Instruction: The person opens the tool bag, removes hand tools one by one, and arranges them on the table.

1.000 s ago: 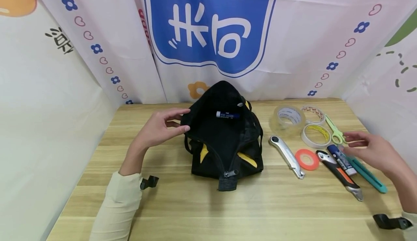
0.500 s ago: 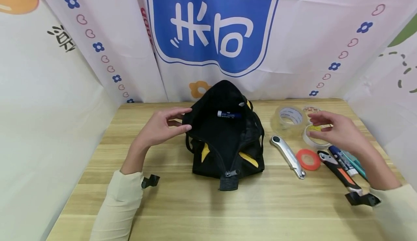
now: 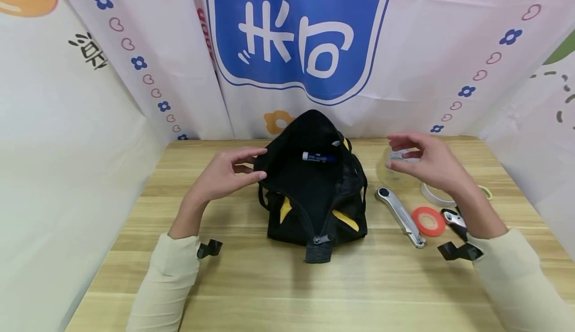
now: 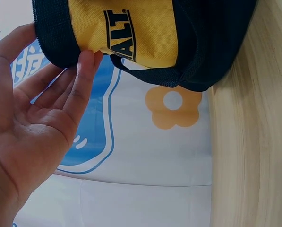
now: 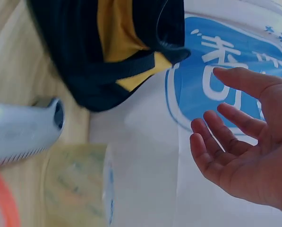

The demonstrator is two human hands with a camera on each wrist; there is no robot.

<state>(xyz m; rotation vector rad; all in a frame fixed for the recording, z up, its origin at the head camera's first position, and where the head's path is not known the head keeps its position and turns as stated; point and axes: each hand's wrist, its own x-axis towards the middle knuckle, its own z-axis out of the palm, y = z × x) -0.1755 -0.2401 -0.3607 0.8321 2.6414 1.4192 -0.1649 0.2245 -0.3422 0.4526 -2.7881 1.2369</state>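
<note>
A black tool bag with yellow panels [image 3: 314, 212] stands unzipped in the middle of the table. Inside it lies a short blue tube with a white end [image 3: 318, 158]. My left hand [image 3: 226, 174] holds the left rim of the bag's mouth; in the left wrist view the thumb goes over the zipper edge and fingertips [image 4: 86, 59] touch the yellow outside. To the right of the bag my right hand [image 3: 431, 162] hangs in the air with parted fingers and nothing in them. It partly covers a roll of clear tape [image 3: 388, 176].
A silver utility knife [image 3: 400, 217] and a red tape roll [image 3: 428, 221] lie right of the bag. Beyond them are a white tape roll [image 3: 434, 195] and a black-and-grey cutter [image 3: 454, 219], partly hidden by the right forearm. A printed cloth [image 3: 404, 62] hangs behind the table.
My right hand has moved left from over the scissors and cutters at the far right to above the clear tape roll. The left hand has stayed at the bag's rim.
</note>
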